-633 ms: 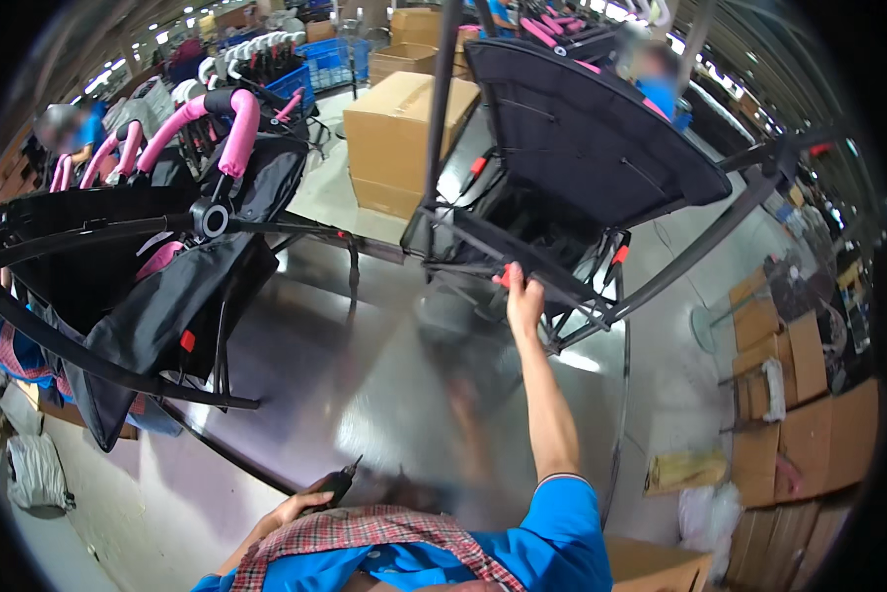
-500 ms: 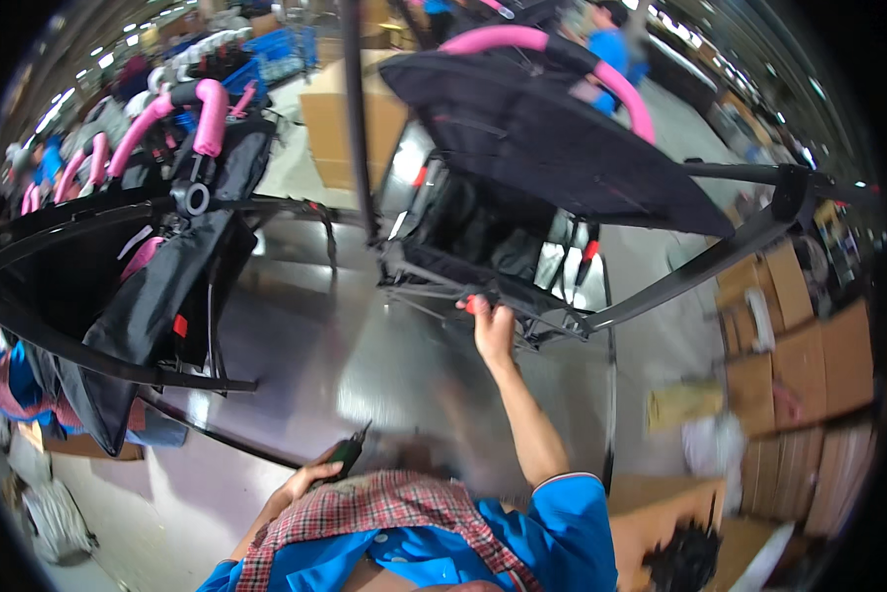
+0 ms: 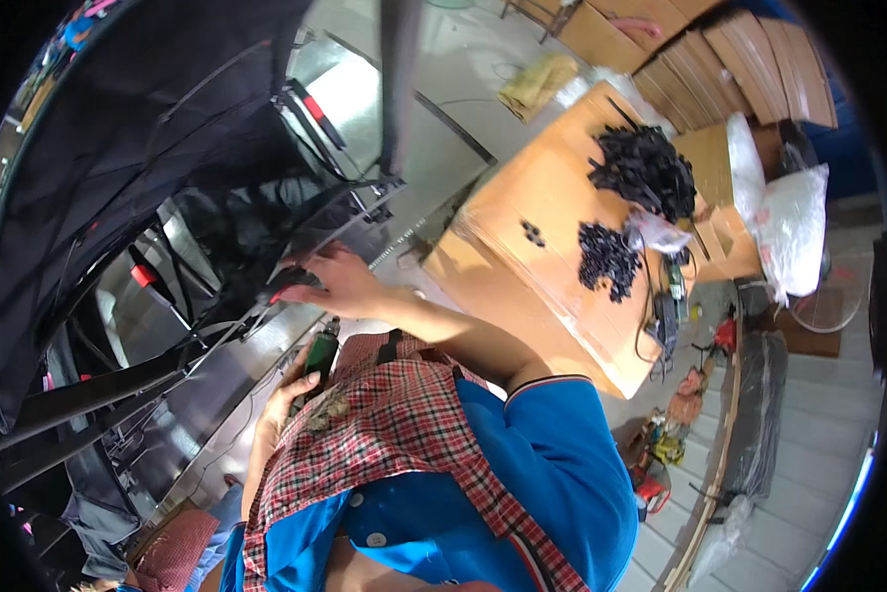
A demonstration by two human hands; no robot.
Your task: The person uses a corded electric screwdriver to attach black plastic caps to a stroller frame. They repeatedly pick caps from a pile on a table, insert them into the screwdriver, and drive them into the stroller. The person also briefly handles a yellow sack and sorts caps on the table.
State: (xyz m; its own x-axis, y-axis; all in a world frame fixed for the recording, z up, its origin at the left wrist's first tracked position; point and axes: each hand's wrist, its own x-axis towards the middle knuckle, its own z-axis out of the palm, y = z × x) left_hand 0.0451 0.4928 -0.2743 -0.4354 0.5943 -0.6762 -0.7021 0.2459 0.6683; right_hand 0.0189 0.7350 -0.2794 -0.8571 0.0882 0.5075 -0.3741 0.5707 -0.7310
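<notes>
Workshop floor and a steel-topped bench [image 3: 217,395] fill my view now, where half a second ago the camera looked out across rows of pink-handled frames and stacked cartons; the head has swung down and to the right, so a cardboard work surface [image 3: 532,286] heaped with small black parts [image 3: 641,168] has come into sight on the right side. What I am steering by is the black stroller frame [image 3: 167,178], which looms much larger and nearer than before, its dark fabric canopy covering the upper left. The right hand [image 3: 330,281] has stayed on the frame's lower bar through the swing, fingers curled over the metal near a red clip [image 3: 143,276], so its grip reads as closed on the frame. The left hand [image 3: 291,395] sits low against the checked apron, its grip closed round a green-bodied power tool [image 3: 317,360] pointing up toward the same joint. From my seat, I judge the frame has been drawn in close, with the tool not yet touching it. A second tool [image 3: 665,311] lies on the cardboard.
</notes>
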